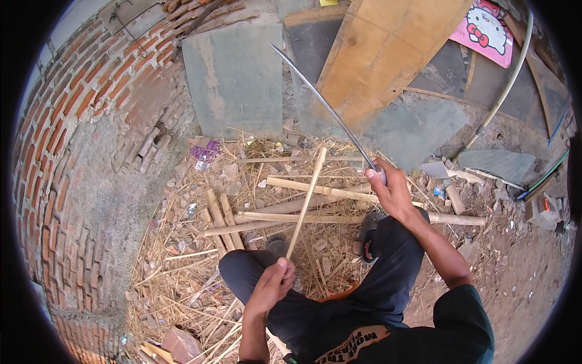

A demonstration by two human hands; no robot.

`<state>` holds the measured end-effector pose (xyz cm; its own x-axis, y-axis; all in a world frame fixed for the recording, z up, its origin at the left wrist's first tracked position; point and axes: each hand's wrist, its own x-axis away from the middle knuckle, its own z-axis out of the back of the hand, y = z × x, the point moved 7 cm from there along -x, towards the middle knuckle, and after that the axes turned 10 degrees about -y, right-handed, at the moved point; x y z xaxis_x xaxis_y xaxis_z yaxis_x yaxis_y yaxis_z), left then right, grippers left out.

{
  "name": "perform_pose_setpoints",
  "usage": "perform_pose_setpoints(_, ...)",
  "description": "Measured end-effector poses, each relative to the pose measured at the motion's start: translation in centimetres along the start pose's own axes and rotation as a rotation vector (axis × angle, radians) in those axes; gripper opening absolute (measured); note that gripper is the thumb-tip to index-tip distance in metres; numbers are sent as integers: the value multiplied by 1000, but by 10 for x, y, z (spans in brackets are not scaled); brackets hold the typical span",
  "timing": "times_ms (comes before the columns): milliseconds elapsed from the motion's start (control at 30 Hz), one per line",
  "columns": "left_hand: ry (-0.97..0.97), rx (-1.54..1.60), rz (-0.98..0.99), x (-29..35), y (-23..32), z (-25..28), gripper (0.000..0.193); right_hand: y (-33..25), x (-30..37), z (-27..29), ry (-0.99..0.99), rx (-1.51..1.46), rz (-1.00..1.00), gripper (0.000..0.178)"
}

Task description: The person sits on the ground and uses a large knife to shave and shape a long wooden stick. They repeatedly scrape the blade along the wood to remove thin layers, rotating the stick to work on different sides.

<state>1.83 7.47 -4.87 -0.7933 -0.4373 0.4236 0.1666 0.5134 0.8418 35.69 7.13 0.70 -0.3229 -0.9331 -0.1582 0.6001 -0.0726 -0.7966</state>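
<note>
My left hand [273, 285] is closed around the lower end of a pale bamboo strip [308, 200], which slants up and away over the ground, above my left knee. In my right hand [393, 191], the fingers wrap the handle of a machete [324, 100]. Its long narrow blade points up and to the far left, apart from the strip. Below both hands, several split bamboo pieces [321, 218] lie crossed on the ground between and beyond my feet. The machete's handle is mostly hidden by my fingers.
Straw and shavings [176, 267] litter the ground around me. A worn brick wall [66, 200] rises on the left. Grey boards [233, 79] and a brown wooden panel [388, 54] lean at the back. A pale pole [506, 91] stands at the far right, near rubble.
</note>
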Motion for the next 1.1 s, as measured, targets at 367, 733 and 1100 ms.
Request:
perform_pose_setpoints(367, 366, -817, -252, -5, 21, -27, 42, -56, 22, -36, -81, 505, 456, 48)
perform_pose_setpoints(733, 341, -815, -181, -6, 16, -24, 39, -55, 15, -38, -124, 554, 463, 44)
perform_pose_setpoints(1100, 338, -774, -147, 24, 26, -23, 41, -4, -9, -18, -113, 450, 82, 51)
